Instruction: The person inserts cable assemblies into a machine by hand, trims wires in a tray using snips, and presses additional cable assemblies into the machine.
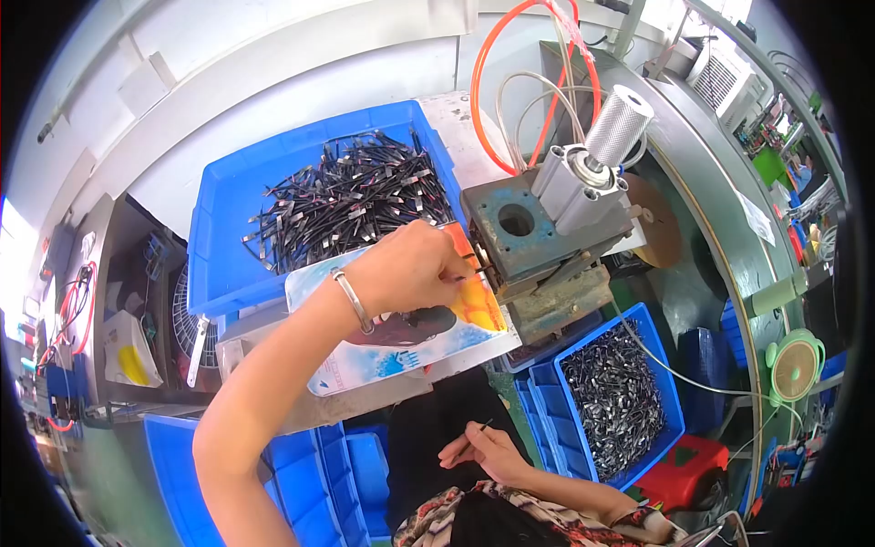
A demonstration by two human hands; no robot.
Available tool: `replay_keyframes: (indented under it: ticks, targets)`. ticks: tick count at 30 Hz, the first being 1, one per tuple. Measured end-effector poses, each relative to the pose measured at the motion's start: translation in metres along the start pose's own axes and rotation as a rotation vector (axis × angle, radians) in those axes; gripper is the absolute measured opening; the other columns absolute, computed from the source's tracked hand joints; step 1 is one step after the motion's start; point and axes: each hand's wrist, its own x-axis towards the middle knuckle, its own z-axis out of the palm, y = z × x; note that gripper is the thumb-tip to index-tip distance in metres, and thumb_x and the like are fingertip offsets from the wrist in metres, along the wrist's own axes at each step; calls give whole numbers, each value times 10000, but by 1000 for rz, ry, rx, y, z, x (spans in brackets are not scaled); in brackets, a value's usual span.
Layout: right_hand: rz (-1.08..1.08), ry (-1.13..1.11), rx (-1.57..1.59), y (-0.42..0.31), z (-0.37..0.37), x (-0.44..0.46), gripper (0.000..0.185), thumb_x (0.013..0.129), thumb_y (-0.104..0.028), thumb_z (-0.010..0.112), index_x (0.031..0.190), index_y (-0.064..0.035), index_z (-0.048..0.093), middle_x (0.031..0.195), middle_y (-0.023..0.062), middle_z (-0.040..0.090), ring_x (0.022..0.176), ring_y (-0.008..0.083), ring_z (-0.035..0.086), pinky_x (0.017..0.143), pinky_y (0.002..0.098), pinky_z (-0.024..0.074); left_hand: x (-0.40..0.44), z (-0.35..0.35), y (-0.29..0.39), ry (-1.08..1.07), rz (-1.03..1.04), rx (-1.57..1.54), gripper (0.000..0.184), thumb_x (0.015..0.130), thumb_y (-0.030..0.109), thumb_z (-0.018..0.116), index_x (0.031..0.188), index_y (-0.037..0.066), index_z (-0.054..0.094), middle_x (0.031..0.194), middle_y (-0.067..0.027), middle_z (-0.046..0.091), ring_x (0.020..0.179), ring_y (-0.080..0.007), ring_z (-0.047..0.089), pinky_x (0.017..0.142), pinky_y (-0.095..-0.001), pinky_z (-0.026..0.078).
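My left hand (pixel 415 269), with a metal bangle on its wrist, reaches to the near side of a metal pneumatic press (pixel 519 228). Its fingers are pinched together at the press opening; a thin dark end shows there, but what they grip is mostly hidden. Low over my lap, my right hand (pixel 488 453) is closed around a thin dark stick-like piece (pixel 476 438). Under my left hand lies a colourful printed board (pixel 410 351). Behind it, a blue tray (pixel 219 219) holds a heap of short black cables (pixel 355 196) with metal ends.
Right of my lap stands a blue bin (pixel 670 392) full of small dark and metallic pieces (pixel 611 401). Near it are a red stool (pixel 688 469) and a green fan (pixel 793 369). Orange hose (pixel 481 82) loops above the press. Blue crates (pixel 301 474) stand below left.
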Motion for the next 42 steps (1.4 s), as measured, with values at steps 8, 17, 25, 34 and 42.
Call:
replay_keyframes:
  ticks: [8, 17, 25, 34, 42]
  targets:
    - [-18, -3, 12, 1, 1, 5, 417, 949, -277, 272, 870, 55, 512, 895, 187, 596, 814, 245, 602, 766, 338, 482, -2, 4, -1, 29, 30, 114, 213, 635, 138, 600, 825, 58, 656, 713, -128, 596, 638, -255, 583, 600, -333, 471]
    - [-144, 3, 35, -11, 10, -3, 360, 936, -290, 307, 800, 4, 465, 718, 193, 573, 666, 288, 573, 661, 388, 483, -22, 19, 40, 332, -111, 379, 106, 652, 119, 556, 650, 14, 570, 649, -136, 566, 555, -295, 567, 511, -377, 458]
    - [-307, 21, 121, -31, 34, 10, 267, 931, -306, 338, 850, -66, 420, 628, 11, 377, 525, 104, 355, 460, 216, 292, -85, 74, 93, 27, 40, 111, 197, 711, 241, 585, 761, 55, 542, 672, -50, 507, 707, -204, 552, 503, -332, 453]
    - [-226, 106, 97, -44, 17, 9, 497, 851, -487, 419, 754, 0, 454, 606, 47, 416, 474, 119, 373, 420, 234, 262, -34, -16, -32, 484, -60, 378, 191, 685, 35, 524, 845, 103, 601, 704, -66, 519, 738, -246, 549, 606, -354, 452]
    - [-122, 87, 199, -29, 8, 4, 405, 914, -346, 375, 807, 26, 495, 595, 56, 447, 498, 110, 368, 458, 244, 296, 5, -46, -125, 226, -54, 669, 214, 705, 51, 552, 845, 175, 655, 843, -38, 522, 798, -223, 566, 637, -348, 472]
